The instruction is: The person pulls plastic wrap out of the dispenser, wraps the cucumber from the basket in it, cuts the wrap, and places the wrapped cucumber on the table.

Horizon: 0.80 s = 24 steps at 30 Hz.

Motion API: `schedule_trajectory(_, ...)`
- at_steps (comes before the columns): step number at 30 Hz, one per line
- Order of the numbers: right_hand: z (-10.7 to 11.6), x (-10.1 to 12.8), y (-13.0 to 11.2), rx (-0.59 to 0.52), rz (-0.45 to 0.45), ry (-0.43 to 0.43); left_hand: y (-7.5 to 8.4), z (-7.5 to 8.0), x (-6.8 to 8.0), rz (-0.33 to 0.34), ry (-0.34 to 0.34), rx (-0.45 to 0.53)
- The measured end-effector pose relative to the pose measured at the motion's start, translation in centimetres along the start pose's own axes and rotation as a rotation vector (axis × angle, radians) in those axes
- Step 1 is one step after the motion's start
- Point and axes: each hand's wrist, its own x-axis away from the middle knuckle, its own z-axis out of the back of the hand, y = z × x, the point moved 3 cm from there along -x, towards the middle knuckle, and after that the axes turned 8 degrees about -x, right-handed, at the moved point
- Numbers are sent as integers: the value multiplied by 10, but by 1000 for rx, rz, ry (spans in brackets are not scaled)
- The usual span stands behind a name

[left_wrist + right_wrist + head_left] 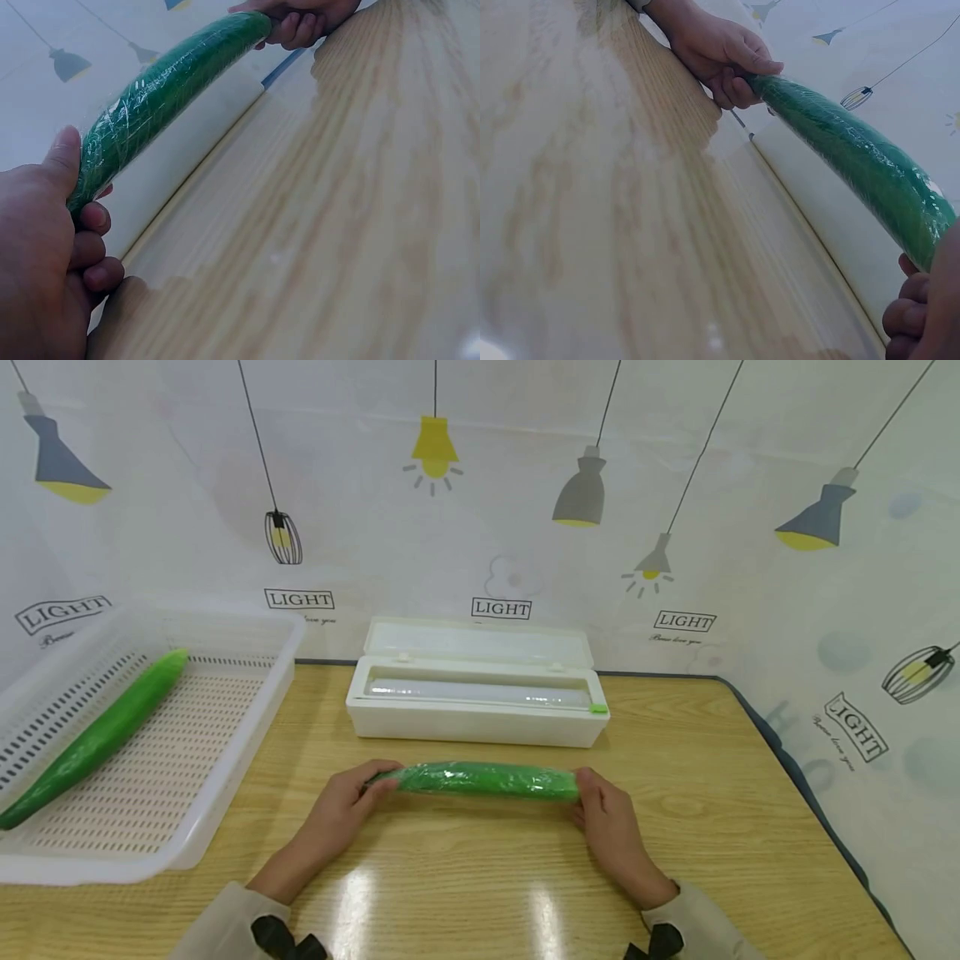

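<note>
Head view: left hand (341,810) and right hand (611,822) each curl round one end of wrapped cucumber (487,779); film dispenser (477,702) at 12 o'clock on bench (735,827).

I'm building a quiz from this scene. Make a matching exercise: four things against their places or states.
Things:
1. wrapped cucumber
2. second cucumber
3. cling film dispenser
4. left hand

Places or states:
A. lid open, behind the hands
B. held at both ends
C. lying in the white basket
D. grips one cucumber tip

Pairs: 1-B, 2-C, 3-A, 4-D
</note>
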Motion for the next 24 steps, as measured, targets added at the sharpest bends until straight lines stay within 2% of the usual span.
schedule_trajectory(3,3,-4,15,-15,-56,30,0,-1,-1,-15,-24,1)
schedule_trajectory(6,5,-4,20,-17,-91,49,1,-2,-1,-32,-57,13)
schedule_trajectory(12,7,-2,18,-26,-61,113,4,-5,0,-35,-148,67)
schedule_trajectory(17,9,-3,19,-62,-58,148,9,-8,2,-59,-148,54)
schedule_trajectory(24,12,-4,21,-135,-130,220,21,-18,3,-66,-119,55)
